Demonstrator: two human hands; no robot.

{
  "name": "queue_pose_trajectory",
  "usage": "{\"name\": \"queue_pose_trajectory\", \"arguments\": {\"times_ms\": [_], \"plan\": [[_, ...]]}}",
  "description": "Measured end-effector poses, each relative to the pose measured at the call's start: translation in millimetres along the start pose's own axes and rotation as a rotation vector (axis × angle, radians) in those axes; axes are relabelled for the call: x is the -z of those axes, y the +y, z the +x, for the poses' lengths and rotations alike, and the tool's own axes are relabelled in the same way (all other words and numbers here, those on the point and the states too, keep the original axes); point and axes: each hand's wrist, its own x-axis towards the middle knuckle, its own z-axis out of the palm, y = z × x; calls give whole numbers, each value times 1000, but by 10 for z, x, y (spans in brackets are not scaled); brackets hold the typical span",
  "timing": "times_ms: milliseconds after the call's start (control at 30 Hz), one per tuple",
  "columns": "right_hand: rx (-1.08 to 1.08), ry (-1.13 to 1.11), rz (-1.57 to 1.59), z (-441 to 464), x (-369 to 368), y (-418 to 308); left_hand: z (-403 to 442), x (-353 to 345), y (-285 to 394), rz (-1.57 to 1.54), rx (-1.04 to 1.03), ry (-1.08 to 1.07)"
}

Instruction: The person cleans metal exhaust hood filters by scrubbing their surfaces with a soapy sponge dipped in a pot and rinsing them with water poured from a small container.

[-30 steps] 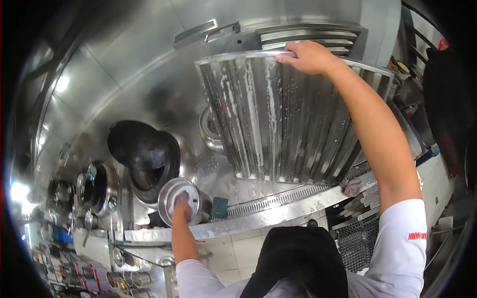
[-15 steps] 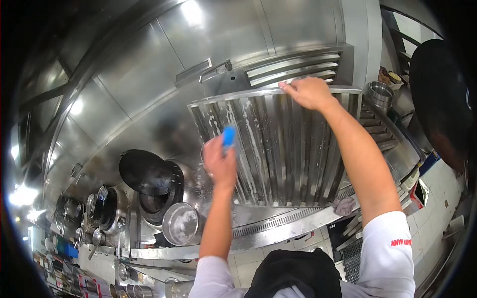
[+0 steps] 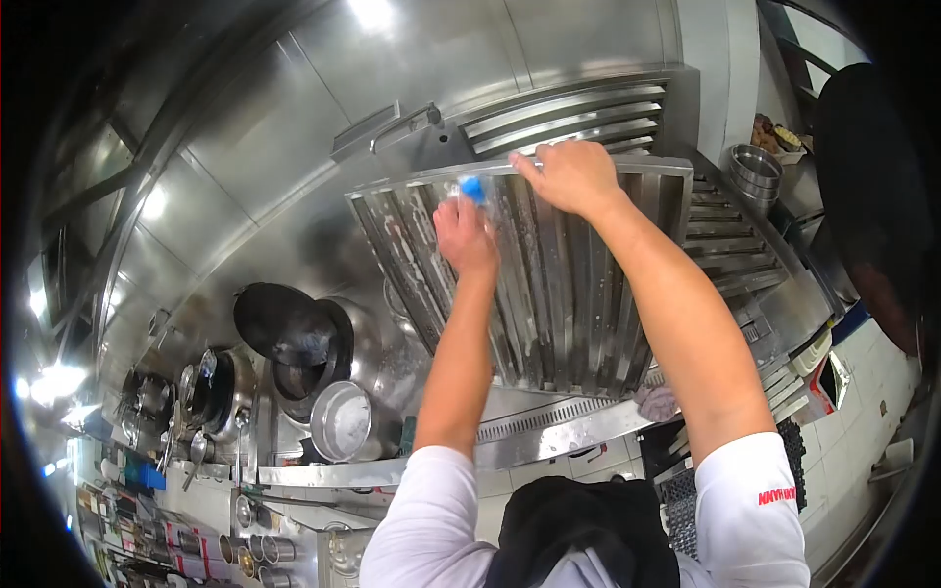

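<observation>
A ridged metal panel (image 3: 559,294) stands tilted on the steel counter, with streaks of white foam on its left part. My right hand (image 3: 570,176) grips the panel's top edge near the middle. Against the upper left of the panel, my left hand (image 3: 467,233) is closed round a blue scrubber (image 3: 472,188), slightly blurred. Below and to the left sits a metal pot (image 3: 342,421) with whitish suds inside.
Black woks (image 3: 284,323) lean together at the left, with more pans (image 3: 221,387) beyond. A grey cloth (image 3: 657,402) lies on the counter's front edge. Stacked metal bowls (image 3: 755,171) and a large dark wok (image 3: 867,206) are at the right.
My left hand came out of the pot with the blue scrubber and moved up onto the panel. The panel, with my right hand still on its edge, has shifted left in view.
</observation>
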Motion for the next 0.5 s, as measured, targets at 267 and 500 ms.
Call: {"name": "queue_pose_trajectory", "arguments": {"times_ms": [267,500], "plan": [[42,81,-28,-24,-11,-27,228,183,-43,-165,-10,-77],[-3,35,-21,-21,14,-34,-2964,679,-250,86,476,-666]]}}
